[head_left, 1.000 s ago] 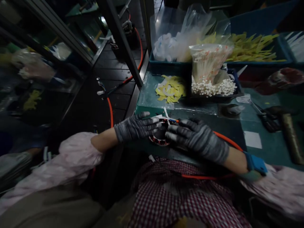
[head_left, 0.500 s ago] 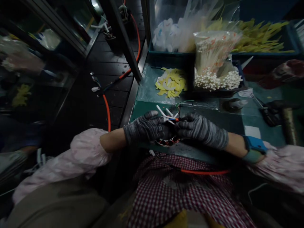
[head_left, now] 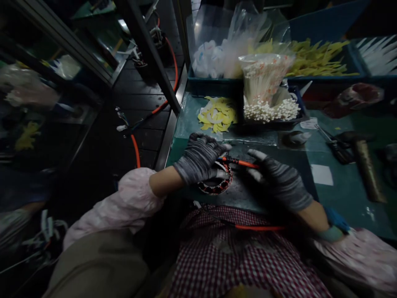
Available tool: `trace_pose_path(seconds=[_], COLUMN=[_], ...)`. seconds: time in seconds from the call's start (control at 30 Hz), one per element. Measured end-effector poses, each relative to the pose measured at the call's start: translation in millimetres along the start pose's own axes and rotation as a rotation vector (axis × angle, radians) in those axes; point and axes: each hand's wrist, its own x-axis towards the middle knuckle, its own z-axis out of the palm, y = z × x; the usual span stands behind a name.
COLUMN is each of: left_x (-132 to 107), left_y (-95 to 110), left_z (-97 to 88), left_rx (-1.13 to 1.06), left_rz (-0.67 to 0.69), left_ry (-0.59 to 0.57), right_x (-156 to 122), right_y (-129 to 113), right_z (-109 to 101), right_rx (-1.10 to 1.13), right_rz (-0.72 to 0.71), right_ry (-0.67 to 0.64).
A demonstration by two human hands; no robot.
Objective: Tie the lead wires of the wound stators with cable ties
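A round wound stator [head_left: 217, 184] with red and dark coils lies at the near edge of the green bench [head_left: 341, 194]. My left hand [head_left: 200, 157], in a grey knit glove, curls over the stator's top and pinches its lead wires. An orange wire [head_left: 240, 162] runs from those fingers to my right hand [head_left: 279, 180], also gloved, which pinches the wire's far end between thumb and fingers just right of the stator.
A heap of yellow paper slips [head_left: 217, 116] lies behind the stator. A tray of white sleeves [head_left: 269, 109] and blue bins of yellow strips [head_left: 316, 62] stand at the back. A hammer [head_left: 364, 165] and pliers [head_left: 336, 147] lie right. An orange hose [head_left: 260, 227] crosses my lap.
My right hand has drawn away to the right, pulling an orange wire out straight from the stator. My left hand has shifted onto the stator's top. The white sleeve ends no longer stick up.
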Motion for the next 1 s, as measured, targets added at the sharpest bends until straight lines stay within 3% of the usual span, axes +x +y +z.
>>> trace_pose_path(seconds=[0.1,0.17,0.3,0.4,0.47,0.57,0.67,0.77,0.9,1.0], left_x=[14,20,22,19,16,16,16,8,-16,-30], left_y=[3,-6,-30,-37,-37,-36,-35,-26,1,22], left_z=[6.1,10.2,17.5,22.6,25.4,26.9,21.8,9.6,1.4,14.7], left_rx=[-0.003,-0.126,-0.712,-0.968,-1.044,-1.099,-1.014,-0.652,-0.144,0.055], left_rz=[-0.018,0.014,0.078,0.003,-0.040,-0.055,-0.017,0.017,0.110,0.261], left_ry=[-0.018,-0.014,-0.052,-0.070,-0.085,-0.095,-0.099,0.028,0.227,0.350], right_x=[4,12,15,-13,-39,-61,-53,-35,-29,-31], right_y=[-8,-8,8,11,1,-20,-31,-33,-38,-42], right_z=[-23,-28,-14,6,19,33,35,23,2,-9], right_rx=[-0.058,-0.074,-0.095,0.017,0.191,0.407,0.529,0.677,0.624,0.431], right_rz=[-0.051,-0.082,-0.043,-0.036,0.102,0.388,0.448,0.321,0.101,0.045], right_ry=[0.091,0.161,0.246,0.437,0.566,0.439,0.217,0.078,0.092,0.099])
